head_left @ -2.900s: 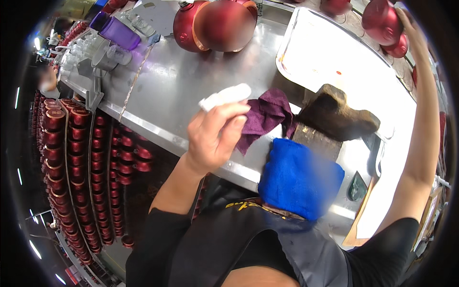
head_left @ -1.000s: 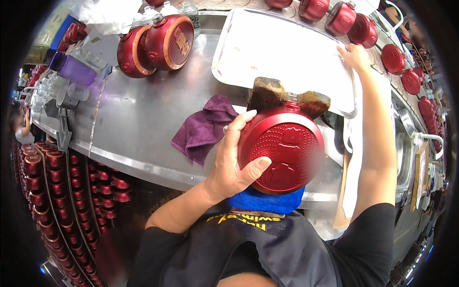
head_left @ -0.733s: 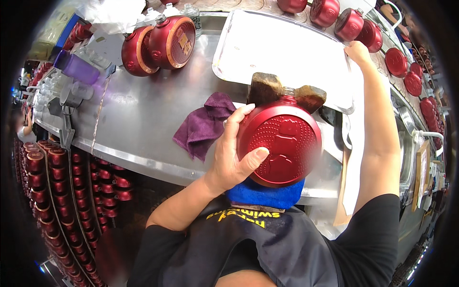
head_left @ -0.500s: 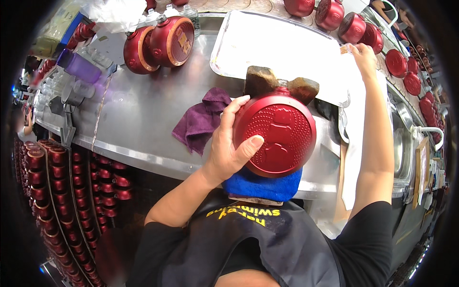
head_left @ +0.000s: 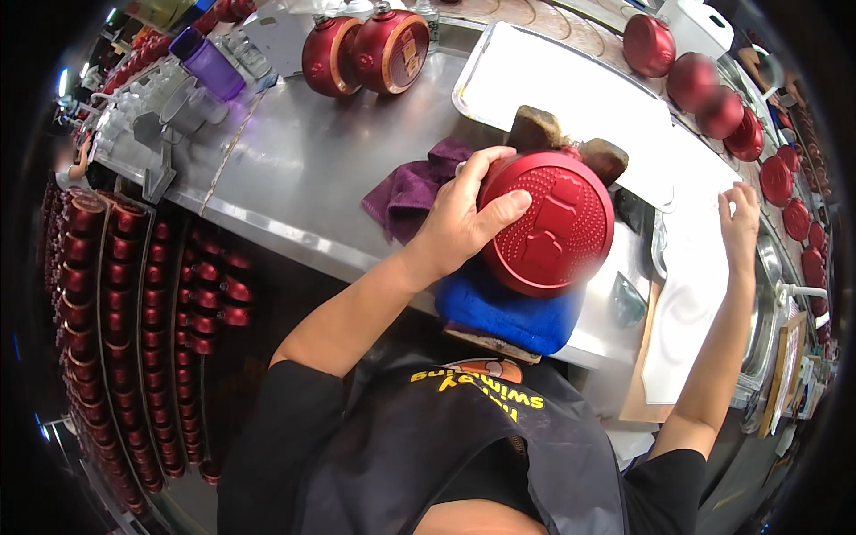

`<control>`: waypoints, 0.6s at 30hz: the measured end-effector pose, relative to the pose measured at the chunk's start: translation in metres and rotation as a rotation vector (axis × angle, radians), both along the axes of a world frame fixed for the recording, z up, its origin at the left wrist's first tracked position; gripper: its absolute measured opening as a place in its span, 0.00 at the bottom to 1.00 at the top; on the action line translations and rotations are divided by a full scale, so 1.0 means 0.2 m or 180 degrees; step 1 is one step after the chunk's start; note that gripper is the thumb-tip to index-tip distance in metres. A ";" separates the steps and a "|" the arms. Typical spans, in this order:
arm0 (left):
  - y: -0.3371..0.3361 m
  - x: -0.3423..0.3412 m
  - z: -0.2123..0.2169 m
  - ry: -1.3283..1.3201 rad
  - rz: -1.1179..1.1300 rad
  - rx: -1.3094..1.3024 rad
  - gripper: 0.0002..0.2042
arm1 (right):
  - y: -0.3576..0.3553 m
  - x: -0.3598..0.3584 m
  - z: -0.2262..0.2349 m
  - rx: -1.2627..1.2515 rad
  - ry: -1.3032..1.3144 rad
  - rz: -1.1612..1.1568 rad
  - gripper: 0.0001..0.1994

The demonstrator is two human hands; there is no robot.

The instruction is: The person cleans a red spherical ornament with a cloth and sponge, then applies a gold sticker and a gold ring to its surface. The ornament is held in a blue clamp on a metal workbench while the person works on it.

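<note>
A round, flat-bodied red bottle [head_left: 551, 223] with a dotted, embossed face leans with its neck between two dark, worn blocks [head_left: 535, 130]. Its lower side is at a blue cloth pad [head_left: 504, 312] on the bench edge. My left hand [head_left: 459, 223] grips the bottle's left rim, thumb lying on the face. Over the white sheet [head_left: 691, 312] to the right, my right hand [head_left: 739, 234] is raised with thumb and fingertips drawn together. Whatever may be between them is too small to tell. A purple cloth [head_left: 417, 189] lies crumpled left of the bottle.
Two red bottles [head_left: 390, 53] stand at the back of the steel bench [head_left: 294, 169]. A white tray [head_left: 571, 85] lies behind the blocks. More red bottles [head_left: 649, 46] line the right side, and racks of red bottles [head_left: 116, 312] stand lower left. A purple tumbler [head_left: 207, 64] is far left.
My right hand has left the small item at the tray's right edge and come nearer, over the white sheet. My left hand still holds the bottle. The whole view has shifted and tilted.
</note>
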State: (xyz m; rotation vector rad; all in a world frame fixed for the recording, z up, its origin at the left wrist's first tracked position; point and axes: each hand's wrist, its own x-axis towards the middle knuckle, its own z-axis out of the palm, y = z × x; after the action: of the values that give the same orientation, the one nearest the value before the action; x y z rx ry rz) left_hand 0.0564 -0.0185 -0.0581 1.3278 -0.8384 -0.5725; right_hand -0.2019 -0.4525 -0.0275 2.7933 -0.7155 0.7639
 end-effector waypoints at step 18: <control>0.12 -0.16 0.04 -0.1756 0.0627 0.0281 0.46 | 1.28 0.63 0.28 0.1625 -0.0037 0.1965 0.06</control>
State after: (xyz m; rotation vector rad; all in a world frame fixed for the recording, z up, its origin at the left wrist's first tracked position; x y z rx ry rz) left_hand 0.0237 0.0058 -0.0504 1.6595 -1.1175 -0.0807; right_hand -0.0764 -0.1965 0.0286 3.5390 -0.0136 0.7627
